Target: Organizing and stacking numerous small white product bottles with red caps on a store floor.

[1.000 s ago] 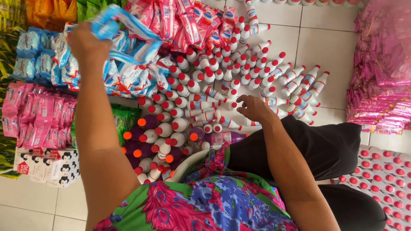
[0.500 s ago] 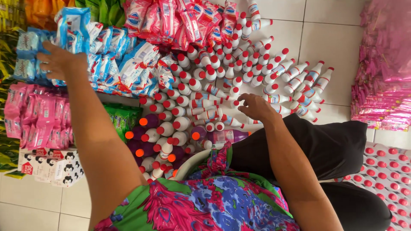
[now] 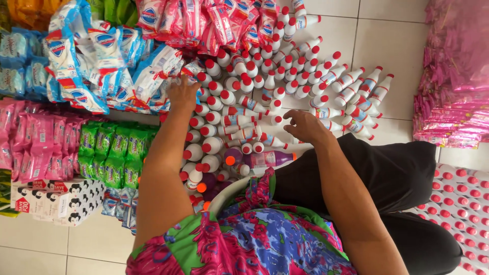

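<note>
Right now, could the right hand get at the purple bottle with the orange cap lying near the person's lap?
Probably yes. The right hand hovers just above the purple bottle, with only small white bottles beside it and nothing covering it. The left hand is farther off, by the blue packets.

Glossy plastic packaging and smooth bottles spread over a shiny tiled floor.

The blue-and-white sachet packs (image 3: 97, 61) are slick plastic film that catches the light, as do the crinkled pink wrappers (image 3: 458, 76). The white bottles (image 3: 244, 102) look like smooth, hard plastic with glossy red caps. The floor (image 3: 387, 30) is smooth pale tile. The person wears a soft floral cloth top (image 3: 254, 239) and matt black trousers (image 3: 392, 173).
</note>
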